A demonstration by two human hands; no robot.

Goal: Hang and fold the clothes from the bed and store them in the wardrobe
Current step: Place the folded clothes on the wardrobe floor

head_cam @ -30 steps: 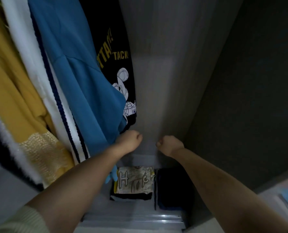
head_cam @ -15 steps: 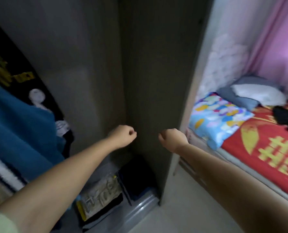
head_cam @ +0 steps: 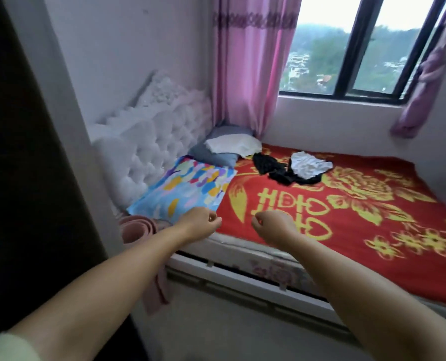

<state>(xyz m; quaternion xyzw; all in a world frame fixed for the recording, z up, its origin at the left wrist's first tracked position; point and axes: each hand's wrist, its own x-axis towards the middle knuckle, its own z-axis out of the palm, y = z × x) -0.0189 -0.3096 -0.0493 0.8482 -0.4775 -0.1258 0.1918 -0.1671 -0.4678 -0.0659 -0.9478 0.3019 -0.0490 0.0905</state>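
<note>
A black garment (head_cam: 276,169) lies crumpled on the red and gold bedspread (head_cam: 359,217), near the pillows. A white garment (head_cam: 307,165) rests against it on the right. My left hand (head_cam: 201,225) and my right hand (head_cam: 273,226) are held out in front of me over the near edge of the bed, both with fingers curled into loose fists and holding nothing. Both hands are well short of the clothes. The wardrobe's dark side panel (head_cam: 21,178) fills the left edge; its inside is out of view.
A colourful pillow (head_cam: 185,191) and grey and white pillows (head_cam: 229,147) lie by the white tufted headboard (head_cam: 151,142). A pink rolled mat (head_cam: 138,227) stands between bed and wardrobe. Pink curtains (head_cam: 250,74) flank the window (head_cam: 359,45). Bare floor lies below the bed frame.
My view has swung right, from inside the wardrobe with its hanging and folded clothes to the bed. Both hands stayed curled and empty in front of me.
</note>
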